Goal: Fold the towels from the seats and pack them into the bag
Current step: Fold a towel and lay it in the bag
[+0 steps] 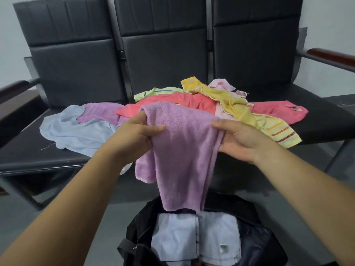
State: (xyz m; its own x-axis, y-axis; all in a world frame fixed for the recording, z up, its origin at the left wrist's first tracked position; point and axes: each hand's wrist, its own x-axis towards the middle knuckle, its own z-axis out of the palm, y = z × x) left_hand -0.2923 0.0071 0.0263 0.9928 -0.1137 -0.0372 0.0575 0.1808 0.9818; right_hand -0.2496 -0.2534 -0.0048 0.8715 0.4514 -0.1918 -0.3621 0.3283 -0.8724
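Left hand (137,134) grips one upper end of a purple towel (182,150), thumb laid over the cloth and fingers curled beneath. The right hand (244,140) pinches the opposite end between thumb and fingers. Between the two the towel is stretched at its top edge, and the rest hangs doubled in a long drape. I take this for a fold being made in the air, with the weight of the cloth pulling the layers straight.

Directly below the hanging end stands the black bag (134,233), open on the floor. Two pale folded towels (176,233) lie side by side inside it. Holding the purple one over the opening means it need only be folded shorter and lowered in.

Beyond the hands, on the dark seats (23,150), the unfolded towels lie in a loose heap: a pale blue towel (73,131) to the left with a second purple towel (99,112) touching it, and a coral towel (172,102) in the middle. A yellow striped towel (240,110) trails over the right, with a green towel (153,93) and a pink towel (221,84) at the back. Most of the packing looks to be ahead.
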